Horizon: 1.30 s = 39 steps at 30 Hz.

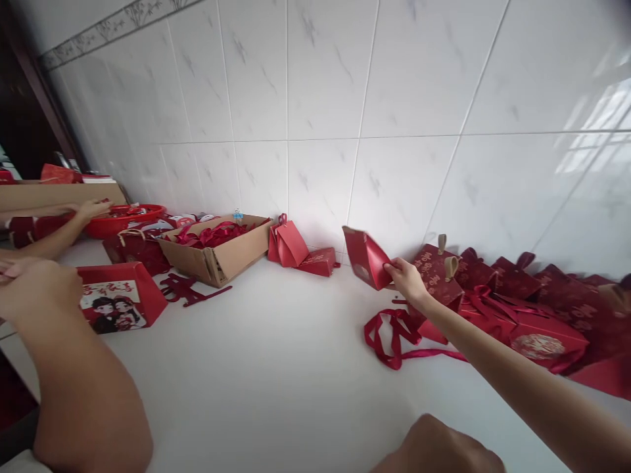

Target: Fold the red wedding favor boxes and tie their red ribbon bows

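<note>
My right hand (408, 281) reaches out from the right edge and grips a red paper gift box (367, 258) by its near edge, lifted above the white tabletop (276, 368). At the bottom edge is the back of my left hand (436, 450); its fingers are hidden, so what it holds does not show. Below the raised box lies a looped crimson ribbon (389, 341). Beside my right forearm rests a large red gift box tied with ribbon (537, 341), in front of a row of dark red gift boxes (507, 276).
An open cardboard box (236, 257) of crimson ribbons stands by the tiled wall, with small red boxes (290, 242) beside it. At left, a co-worker's bent arm (89, 387) is near a red box with a couple printed on it (121, 299). Another hand (93, 209) is by a red basin (101, 226).
</note>
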Available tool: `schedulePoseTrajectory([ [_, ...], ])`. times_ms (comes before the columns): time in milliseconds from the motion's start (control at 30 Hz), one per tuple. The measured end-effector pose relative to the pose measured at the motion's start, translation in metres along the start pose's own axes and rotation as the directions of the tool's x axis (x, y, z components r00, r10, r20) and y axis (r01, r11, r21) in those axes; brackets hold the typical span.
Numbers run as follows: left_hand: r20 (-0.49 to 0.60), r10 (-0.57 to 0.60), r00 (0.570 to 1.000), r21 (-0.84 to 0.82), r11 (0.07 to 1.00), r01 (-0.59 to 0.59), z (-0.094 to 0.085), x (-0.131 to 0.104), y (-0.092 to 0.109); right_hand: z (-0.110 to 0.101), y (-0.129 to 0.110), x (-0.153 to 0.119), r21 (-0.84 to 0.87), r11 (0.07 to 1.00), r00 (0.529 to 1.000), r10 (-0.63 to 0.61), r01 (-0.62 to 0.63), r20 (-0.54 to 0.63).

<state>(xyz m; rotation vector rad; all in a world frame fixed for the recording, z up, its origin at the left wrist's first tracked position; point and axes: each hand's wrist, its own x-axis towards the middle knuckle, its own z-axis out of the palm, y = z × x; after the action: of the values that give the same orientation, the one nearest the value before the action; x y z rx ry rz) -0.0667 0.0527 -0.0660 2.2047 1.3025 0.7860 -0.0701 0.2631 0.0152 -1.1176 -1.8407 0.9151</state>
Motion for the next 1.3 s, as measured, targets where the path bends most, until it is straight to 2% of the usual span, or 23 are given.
schedulePoseTrajectory([
  [100,-0.099,-0.055,0.994,-0.149,0.988,0.039,-0.003,0.002,-0.005,-0.029,-0.006,-0.044,0.292,0.954,0.992,0.030,-0.065,0.123],
  [233,-0.254,-0.159,0.954,-0.340,0.938,0.066,-0.013,0.005,-0.013,-0.073,0.007,-0.115,0.494,0.851,0.968,0.064,-0.179,0.241],
  [300,-0.356,-0.223,0.908,-0.385,0.920,0.075,-0.020,0.004,-0.018,-0.092,0.021,-0.149,0.544,0.814,0.968,0.080,-0.202,0.240],
  [367,-0.476,-0.253,0.843,-0.393,0.918,0.053,-0.026,0.001,-0.021,-0.106,0.038,-0.178,0.572,0.796,0.974,0.090,-0.197,0.210],
  [467,-0.618,-0.201,0.760,-0.349,0.937,-0.036,-0.032,-0.004,-0.020,-0.118,0.059,-0.208,0.561,0.809,0.979,0.085,-0.175,0.182],
  [533,-0.655,-0.132,0.744,-0.310,0.945,-0.106,-0.035,-0.005,-0.014,-0.122,0.068,-0.218,0.523,0.837,0.978,0.057,-0.157,0.203],
  [700,-0.625,0.078,0.776,-0.230,0.932,-0.279,-0.041,0.005,0.007,-0.126,0.074,-0.221,0.408,0.908,0.966,-0.015,-0.094,0.257],
  [800,-0.637,0.142,0.758,-0.193,0.922,-0.336,-0.043,0.017,0.017,-0.125,0.076,-0.222,0.338,0.940,0.971,-0.035,-0.049,0.238],
  [900,-0.677,0.164,0.718,-0.141,0.928,-0.346,-0.039,0.030,0.025,-0.125,0.081,-0.224,0.261,0.965,0.988,-0.055,0.016,0.141],
  [1000,-0.728,0.158,0.667,-0.096,0.940,-0.327,-0.030,0.035,0.030,-0.127,0.083,-0.226,0.205,0.977,0.998,-0.061,0.064,-0.023],
  [1067,-0.759,0.141,0.635,-0.084,0.947,-0.310,-0.025,0.033,0.032,-0.127,0.081,-0.230,0.205,0.974,0.987,-0.073,0.101,-0.140],
  [1133,-0.768,0.129,0.628,-0.081,0.952,-0.295,-0.023,0.026,0.034,-0.123,0.075,-0.236,0.223,0.961,0.969,-0.118,0.166,-0.215],
  [1200,-0.753,0.130,0.645,-0.081,0.954,-0.288,-0.023,0.020,0.037,-0.116,0.068,-0.243,0.231,0.943,0.958,-0.193,0.241,-0.212],
  [1300,-0.742,0.124,0.658,-0.091,0.955,-0.282,-0.029,0.013,0.043,-0.107,0.059,-0.251,0.221,0.926,0.951,-0.288,0.306,-0.110],
])
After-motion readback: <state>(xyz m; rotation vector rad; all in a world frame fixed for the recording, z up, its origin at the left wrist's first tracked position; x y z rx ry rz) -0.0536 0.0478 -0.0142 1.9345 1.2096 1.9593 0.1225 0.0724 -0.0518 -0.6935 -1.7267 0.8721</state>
